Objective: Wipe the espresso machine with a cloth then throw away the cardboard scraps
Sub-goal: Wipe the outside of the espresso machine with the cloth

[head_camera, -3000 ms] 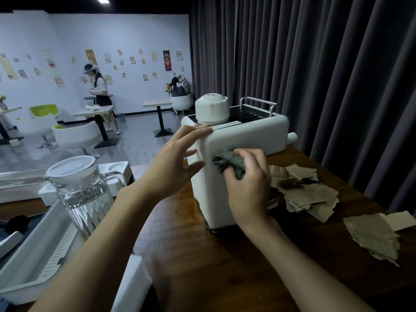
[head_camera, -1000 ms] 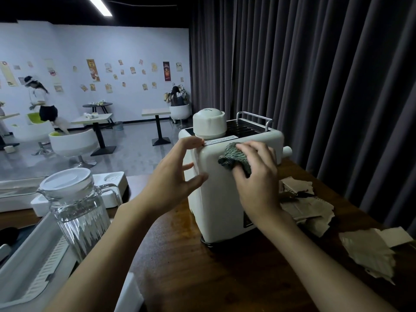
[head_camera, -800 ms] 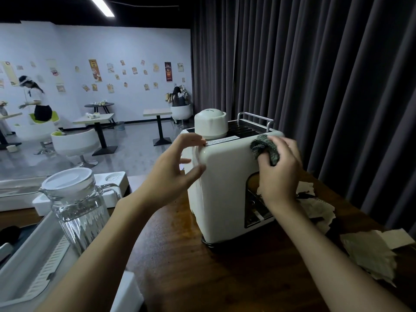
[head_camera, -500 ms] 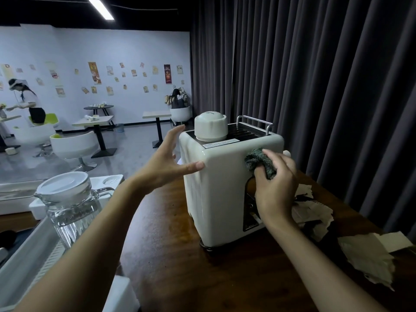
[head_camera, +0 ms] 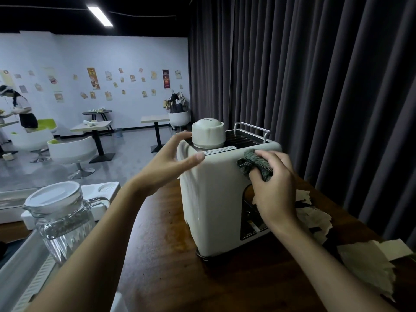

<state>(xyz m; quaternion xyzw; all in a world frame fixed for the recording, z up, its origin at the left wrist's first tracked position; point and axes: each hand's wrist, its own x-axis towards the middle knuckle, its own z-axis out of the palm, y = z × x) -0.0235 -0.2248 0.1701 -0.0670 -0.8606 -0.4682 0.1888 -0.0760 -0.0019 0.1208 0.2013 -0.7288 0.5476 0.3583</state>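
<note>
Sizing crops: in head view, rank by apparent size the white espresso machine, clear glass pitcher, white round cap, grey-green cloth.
1. white espresso machine
2. clear glass pitcher, nearer the camera
3. white round cap and grey-green cloth: alike

A white boxy espresso machine [head_camera: 213,199] stands upright; a crumpled grey cloth [head_camera: 254,162] touches its upper corner; torn pale cardboard scraps [head_camera: 369,264] lie beside it.

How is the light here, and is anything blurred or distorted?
Head view: the ceiling lamp glares white; the far room is bright while the wooden table lies dim; the curtain folds lean at the right edge, a wide-angle distortion; the espresso machine and cloth look sharp, the left hand slightly soft.
</note>
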